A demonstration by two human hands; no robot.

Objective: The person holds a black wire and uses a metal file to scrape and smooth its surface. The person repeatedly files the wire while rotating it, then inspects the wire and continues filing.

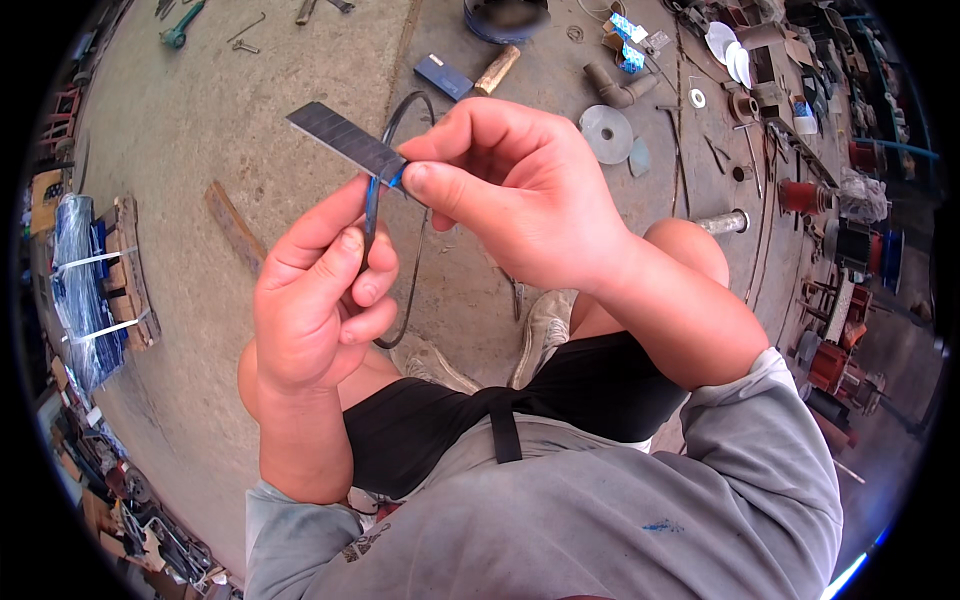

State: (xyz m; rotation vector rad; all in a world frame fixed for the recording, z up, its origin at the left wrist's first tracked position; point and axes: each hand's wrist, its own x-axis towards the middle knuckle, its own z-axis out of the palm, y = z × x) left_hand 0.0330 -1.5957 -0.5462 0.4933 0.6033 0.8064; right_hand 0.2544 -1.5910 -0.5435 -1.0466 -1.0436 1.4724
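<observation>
On the far left, a long bundle [80, 300] wrapped in clear plastic lies with white straps around it. Just beside it is some brown wood [128, 265]. Farther right, near the top, a green tool [176, 36] lies on the floor [190, 400]. A long brown strip [235, 224] lies on the floor too, behind the left hand [316, 308].

The left hand is closed, with its fingers curled and its thumb pressing in. It grips a thin black cable [370, 222], which stands up out of the fingers and makes a big loop. Above this hand is a flat, dark blade [340, 140] with slanted lines across it. It tilts down to the right and crosses the cable near its top. A bit of blue shows there.

The right hand [535, 200] pinches the low end of the blade between thumb and finger. Its other fingers are bent.

Farther right, a round gray disc [598, 128] lies on the floor, near a bent pipe [620, 90].
</observation>
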